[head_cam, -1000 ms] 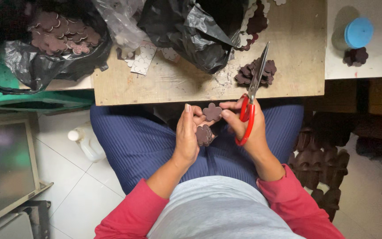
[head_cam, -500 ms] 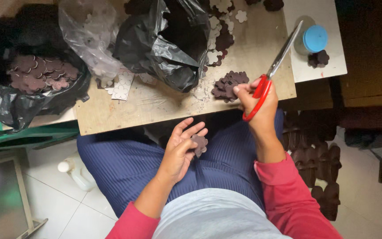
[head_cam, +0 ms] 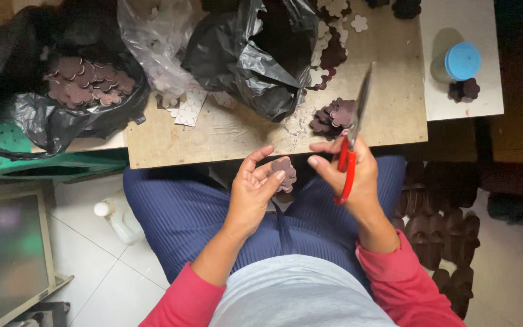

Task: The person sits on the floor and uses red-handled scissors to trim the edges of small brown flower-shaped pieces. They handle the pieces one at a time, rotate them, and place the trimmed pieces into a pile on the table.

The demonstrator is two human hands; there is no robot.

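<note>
Right hand (head_cam: 352, 172), gripping red scissors (head_cam: 349, 145), lowered nearer left-hand fingers (head_cam: 267, 175) pinching 1 flower-shaped piece (head_cam: 284, 171).

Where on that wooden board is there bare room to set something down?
The wooden board is bare along its near edge, between the white flower cutouts and the dark flower pile, and right of the scissors. The far side is crowded by the black bag.

Two bags are sitting on the surface (head_cam: 388, 115), one (head_cam: 255, 54) at its middle and another (head_cam: 49, 103) hanging off its left end. A pile of cutouts (head_cam: 333, 115) is lying right of the middle bag. Right of the surface, a jar (head_cam: 455, 63) is standing on a side table (head_cam: 485, 100). A bottle (head_cam: 119, 218) is standing on the floor (head_cam: 92, 272) below the surface's left part.
</note>
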